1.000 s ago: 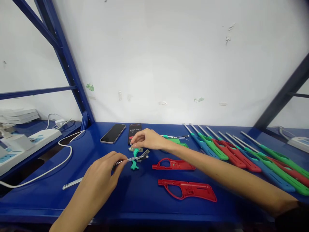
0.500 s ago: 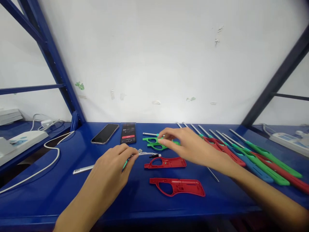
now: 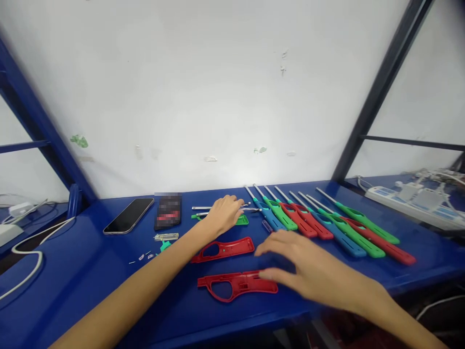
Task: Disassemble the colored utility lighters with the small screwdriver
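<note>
My left hand (image 3: 227,214) reaches to the middle back of the table, its fingers curled down on a metal lighter tube (image 3: 200,214); its underside is hidden. A second metal tube (image 3: 199,208) lies just behind, and part of a green lighter shell half (image 3: 241,220) shows beneath the hand. My right hand (image 3: 301,264) is open, thumb and fingers apart, over the right end of the near red shell half (image 3: 240,286). Another red shell half (image 3: 232,248) lies behind that one, partly covered by my left forearm. A small purplish tube (image 3: 268,226) rests beyond my right fingers.
Several assembled lighters (image 3: 348,235) in blue, green and red lie in a row at right. On the left are a dark phone (image 3: 130,215), a second phone (image 3: 168,213), a clear part (image 3: 166,237), a teal part (image 3: 165,245) and tiny pieces. A power strip (image 3: 410,201) sits far right.
My left hand has moved right and away with the metal tube, to the green shell. My right hand has drawn back toward me, over the red shell. The view has turned right.
</note>
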Tool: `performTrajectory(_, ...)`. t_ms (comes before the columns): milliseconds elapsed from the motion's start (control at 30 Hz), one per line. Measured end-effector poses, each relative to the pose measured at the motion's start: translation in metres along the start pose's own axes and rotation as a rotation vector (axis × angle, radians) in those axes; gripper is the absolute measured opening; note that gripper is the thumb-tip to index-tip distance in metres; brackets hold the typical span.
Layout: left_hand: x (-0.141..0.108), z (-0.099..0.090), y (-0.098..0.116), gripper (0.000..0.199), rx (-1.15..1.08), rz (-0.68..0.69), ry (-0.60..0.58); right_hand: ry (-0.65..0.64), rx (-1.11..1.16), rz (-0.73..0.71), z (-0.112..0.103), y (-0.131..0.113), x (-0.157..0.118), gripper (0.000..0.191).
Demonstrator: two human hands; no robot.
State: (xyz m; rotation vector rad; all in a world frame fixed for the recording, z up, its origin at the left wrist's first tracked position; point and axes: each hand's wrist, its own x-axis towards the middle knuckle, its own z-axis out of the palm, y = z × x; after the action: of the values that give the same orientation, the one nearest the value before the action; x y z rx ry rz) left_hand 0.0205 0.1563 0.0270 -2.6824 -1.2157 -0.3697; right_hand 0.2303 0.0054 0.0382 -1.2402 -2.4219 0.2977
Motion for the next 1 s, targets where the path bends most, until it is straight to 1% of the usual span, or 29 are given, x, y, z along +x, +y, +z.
performTrajectory(67,-0.009,0.002,0.001,0.037,0.002,0.007,0.027,-0.084,0.047,-0.043,0.01,-0.008,-0.006,0.03)
performTrajectory(100,-0.018,-0.002,0.002,0.037,0.004,0.012,0.04,-0.115,0.062,-0.067,0.015,-0.013,-0.008,0.028)
performTrajectory(167,-0.041,-0.015,0.006,0.033,0.003,0.021,0.057,-0.132,0.06,-0.108,0.024,-0.018,-0.009,0.022)
performTrajectory(233,-0.068,-0.031,0.011,0.021,-0.009,0.037,0.061,-0.093,0.012,-0.133,0.03,-0.018,-0.008,0.022)
performTrajectory(300,-0.092,-0.042,0.016,0.015,-0.037,0.074,0.037,-0.028,-0.062,-0.148,0.033,-0.012,-0.004,0.022)
performTrajectory(333,-0.101,-0.045,0.02,0.016,-0.048,0.085,0.019,0.001,-0.095,-0.154,0.035,-0.008,-0.001,0.023)
performTrajectory(400,-0.112,-0.043,0.026,0.02,-0.06,0.098,-0.015,0.045,-0.143,-0.158,0.037,0.001,0.007,0.024)
performTrajectory(467,-0.114,-0.035,0.033,0.025,-0.056,0.098,-0.041,0.073,-0.183,-0.147,0.039,0.01,0.016,0.027)
performTrajectory(533,-0.11,-0.025,0.037,0.034,-0.039,0.09,-0.059,0.098,-0.235,-0.138,0.037,0.02,0.025,0.029)
performTrajectory(633,-0.099,-0.012,0.038,0.045,-0.014,0.082,-0.076,0.152,-0.318,-0.098,0.026,0.039,0.036,0.03)
performTrajectory(700,-0.092,-0.006,0.034,0.045,-0.002,0.079,-0.074,0.211,-0.374,-0.017,0.013,0.055,0.041,0.03)
performTrajectory(767,-0.084,-0.001,0.027,0.042,0.008,0.074,-0.058,0.25,-0.43,0.084,0.002,0.071,0.043,0.026)
performTrajectory(800,-0.08,0.001,0.024,0.041,0.011,0.075,-0.048,0.246,-0.455,0.125,-0.002,0.078,0.044,0.023)
performTrajectory(867,-0.073,0.004,0.016,0.041,0.008,0.088,-0.03,0.201,-0.494,0.182,-0.003,0.089,0.044,0.025)
performTrajectory(1000,-0.062,0.01,0.004,0.041,-0.01,0.141,-0.004,0.096,-0.545,0.259,0.006,0.094,0.044,0.029)
